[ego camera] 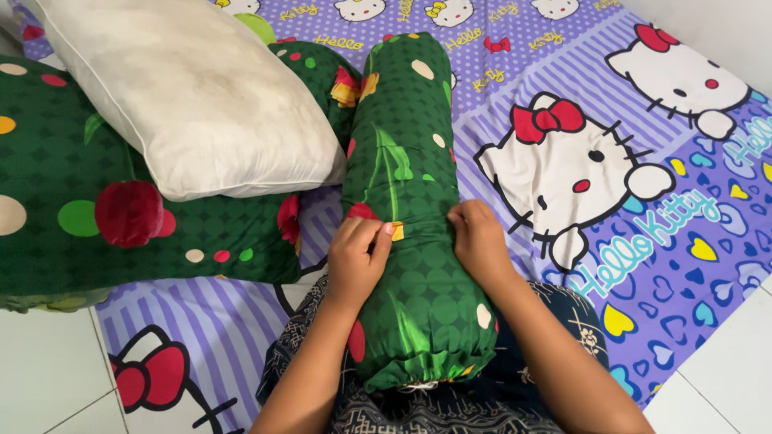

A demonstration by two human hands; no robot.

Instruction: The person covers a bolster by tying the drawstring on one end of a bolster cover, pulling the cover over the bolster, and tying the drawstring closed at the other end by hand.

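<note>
— Head camera: where is the green bolster [406, 201]?
— Lengthwise on the person's lap, its far end on the purple cartoon bedsheet [643, 241].
— And the fingers?
— Left hand [358, 257] and right hand [478, 237] both pinch its cover, fingers pressed together. A bare white pillow [193, 96] lies beside.

no packages, labels, signs or screens are in view anywhere in the head view.
</note>
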